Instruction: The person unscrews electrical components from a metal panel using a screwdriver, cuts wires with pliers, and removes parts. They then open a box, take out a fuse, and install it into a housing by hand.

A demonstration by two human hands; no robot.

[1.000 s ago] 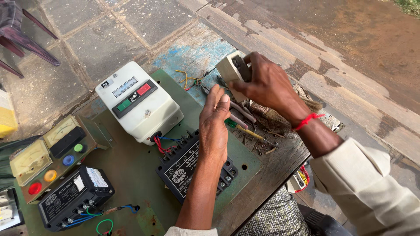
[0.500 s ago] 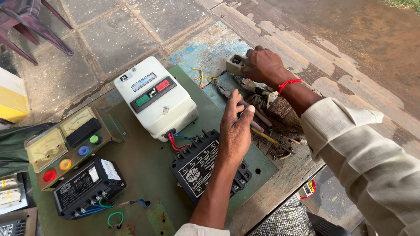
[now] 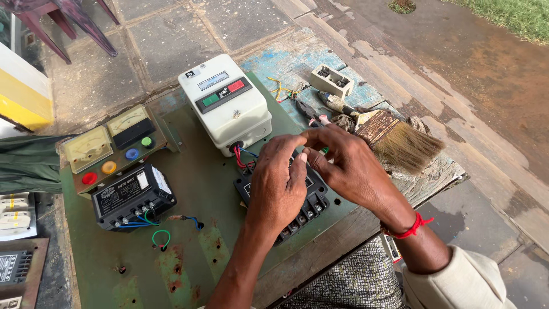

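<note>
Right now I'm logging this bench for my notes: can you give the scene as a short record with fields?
Left hand: over black terminal block, fingers curled
Right hand: fingertips meet the left hand's, pinching something small
Behind hands: white switch box, red and blue wires
Left side: meter panel, black unit
Right side: paintbrush
Surface: green metal board

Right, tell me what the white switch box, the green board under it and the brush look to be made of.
White switch box: looks like moulded plastic, smooth and slightly glossy with rounded corners. Green board: probably painted sheet metal, since rusty brown patches show through the matt green. Paintbrush: pale tan bristles, natural or synthetic I cannot tell, in a dull, worn ferrule.
</note>
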